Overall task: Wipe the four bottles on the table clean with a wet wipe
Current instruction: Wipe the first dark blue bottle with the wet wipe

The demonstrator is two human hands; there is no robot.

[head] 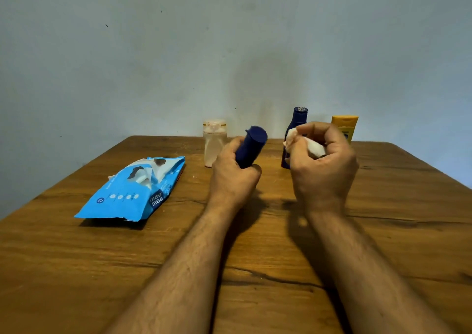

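Blue bottle [251, 146] gripped in left hand [233, 174], wipe [304, 143] in right hand [324, 166]

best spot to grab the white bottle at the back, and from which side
Judging by its pose, grip the white bottle round its narrower body below the wide cap, coming from its left: it stands upright, and the left hand, holding a dark blue bottle, crowds its right side.
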